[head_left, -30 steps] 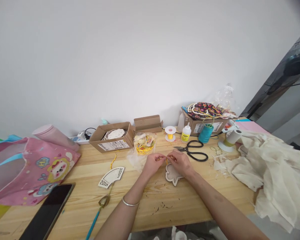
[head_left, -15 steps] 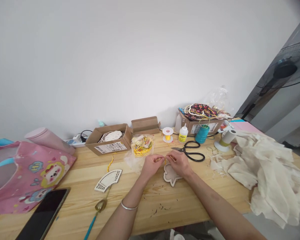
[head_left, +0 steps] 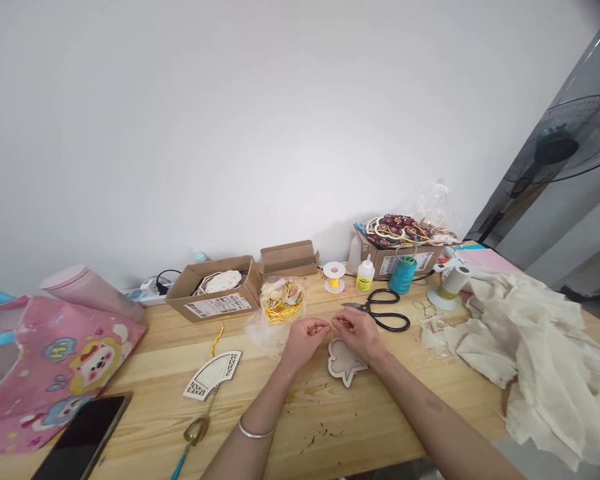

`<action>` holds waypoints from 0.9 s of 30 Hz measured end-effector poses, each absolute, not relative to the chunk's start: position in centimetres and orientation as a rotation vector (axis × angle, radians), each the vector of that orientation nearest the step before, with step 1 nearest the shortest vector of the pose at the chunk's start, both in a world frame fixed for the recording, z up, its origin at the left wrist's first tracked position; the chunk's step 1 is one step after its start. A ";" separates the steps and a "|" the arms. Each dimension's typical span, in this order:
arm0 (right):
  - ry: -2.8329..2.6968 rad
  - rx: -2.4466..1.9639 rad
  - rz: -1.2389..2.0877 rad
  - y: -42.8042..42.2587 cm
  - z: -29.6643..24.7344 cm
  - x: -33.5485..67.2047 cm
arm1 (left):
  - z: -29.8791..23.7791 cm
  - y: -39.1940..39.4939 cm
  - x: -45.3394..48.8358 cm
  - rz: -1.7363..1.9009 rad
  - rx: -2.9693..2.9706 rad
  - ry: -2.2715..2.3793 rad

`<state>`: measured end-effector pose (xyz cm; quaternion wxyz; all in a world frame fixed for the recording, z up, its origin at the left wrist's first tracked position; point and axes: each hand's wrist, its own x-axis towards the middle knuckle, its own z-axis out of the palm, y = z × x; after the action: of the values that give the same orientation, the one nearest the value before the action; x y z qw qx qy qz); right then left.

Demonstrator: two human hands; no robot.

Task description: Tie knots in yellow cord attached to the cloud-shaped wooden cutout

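Observation:
My left hand [head_left: 303, 339] and my right hand [head_left: 357, 333] come close together over the table, each pinching part of a thin yellow cord [head_left: 331, 331]. The cord runs down to a pale wooden flower-shaped frame [head_left: 344, 363], which lies just under my right hand. My fingers partly hide the cord. Black-handled scissors [head_left: 387, 313] lie beyond my right hand. A plastic bag of yellow cords [head_left: 283, 300] sits beyond my left hand. To the left lies a fan-shaped wooden piece [head_left: 213, 375] with a yellow cord at its top.
At the back are a box of wooden pieces [head_left: 217, 301], a spool of yellow cord [head_left: 334, 277], a glue bottle [head_left: 365, 275] and teal thread [head_left: 403, 275]. Cream cloth [head_left: 530, 353] covers the right side. A phone [head_left: 83, 437], a spoon [head_left: 196, 430] and a pink bag [head_left: 55, 373] lie left.
My view has tilted and shifted slightly. My hands have drawn a little apart, still pinching the cord, and more of the flower-shaped frame shows.

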<state>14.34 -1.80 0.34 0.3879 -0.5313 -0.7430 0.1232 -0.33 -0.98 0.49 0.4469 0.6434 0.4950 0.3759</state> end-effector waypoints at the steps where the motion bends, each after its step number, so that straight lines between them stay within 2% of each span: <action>1: -1.886 -1.374 0.317 -1.8 0.4 14.3 | 0.5 -1.0 -0.4 0.934 1.593 1.236; 12: -1.833 -1.457 0.363 -1.7 0.8 14.8 | 0.6 -1.1 -0.2 0.923 1.647 1.271; 16: -1.710 -1.488 0.684 -1.4 0.3 15.0 | 0.4 -1.0 -0.4 0.968 1.602 1.286; 22: -1.366 -1.250 1.321 -1.7 0.5 14.6 | 0.3 -1.0 -0.6 0.944 1.593 1.249; 27: -0.974 -1.168 1.629 -2.0 1.5 14.8 | 0.7 -1.1 -0.4 0.972 1.589 1.183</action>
<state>14.78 -1.96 1.49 0.4409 -0.4703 -0.3921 0.6563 -0.42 -1.15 0.73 0.4506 0.6430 0.4784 0.3932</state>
